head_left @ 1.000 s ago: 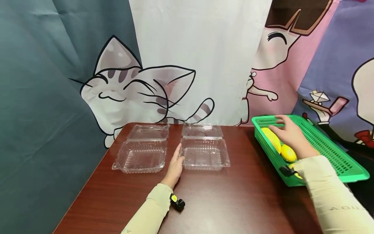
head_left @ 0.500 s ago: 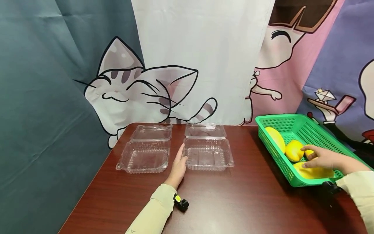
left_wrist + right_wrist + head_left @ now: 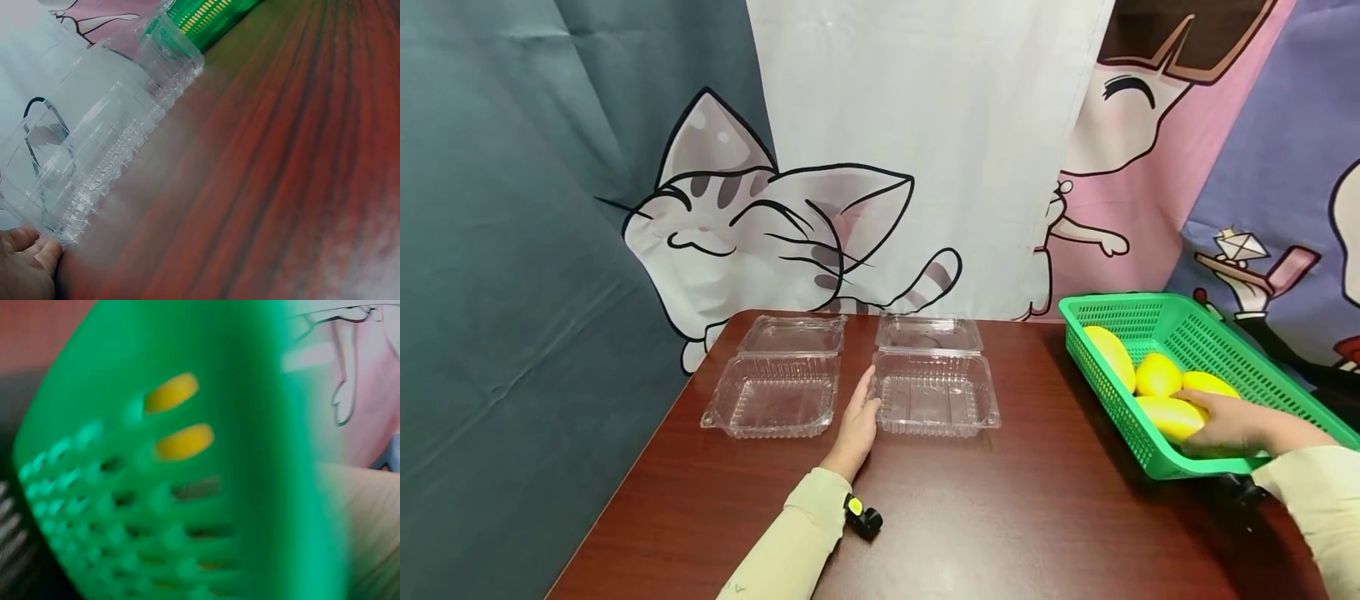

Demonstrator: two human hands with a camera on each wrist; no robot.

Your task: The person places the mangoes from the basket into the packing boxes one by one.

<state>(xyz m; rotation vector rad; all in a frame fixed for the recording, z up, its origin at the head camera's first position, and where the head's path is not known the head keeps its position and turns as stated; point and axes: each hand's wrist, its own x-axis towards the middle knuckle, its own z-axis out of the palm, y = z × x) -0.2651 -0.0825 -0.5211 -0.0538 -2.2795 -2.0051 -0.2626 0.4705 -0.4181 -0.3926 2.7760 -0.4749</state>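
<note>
In the head view my left hand lies along the left side of the right clear plastic clamshell box, fingers extended against its wall. The left wrist view shows that hand's fingertips at the box's lower corner. My right hand reaches into the green basket, thumb and fingers around a long, smooth yellow fruit like a mango. Beside it lie a rounder yellow fruit and other yellow fruits. In the right wrist view the basket's slotted wall hides most of this hand.
A second clear clamshell box stands at the left, its lid folded back like the other's. The brown table ends at a printed curtain behind the boxes. The basket stands at the table's right side.
My right hand has moved from above the basket's far part to its near end, lowered, and closed around a yellow fruit, which has shifted left. My left hand stays at the box.
</note>
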